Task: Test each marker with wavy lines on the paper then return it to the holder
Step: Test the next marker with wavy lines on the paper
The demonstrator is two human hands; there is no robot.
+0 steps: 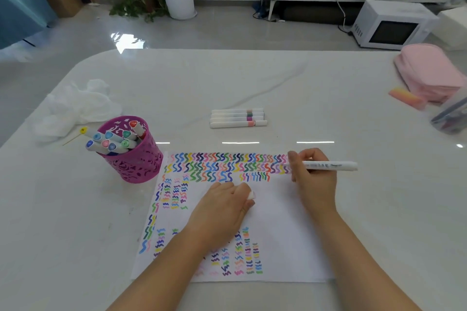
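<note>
Two bare forearms reach over a pale marble-look worktop point(252, 83) onto a large white sheet of paper point(278, 222) partly filled with coloured wavy lines. Just beside its far left corner stands a magenta cut-out metal holder point(137, 159) with capped markers point(111, 140) leaning in it. The right hand point(313, 179) pinches a white marker point(328, 165) in curled fingers point(293, 159). The marker lies crosswise, tip pointing left at the second row's end. The holder is well to the left, nearer the left hand point(222, 207), which rests on the paper curled round a small white cap point(251, 195).
</note>
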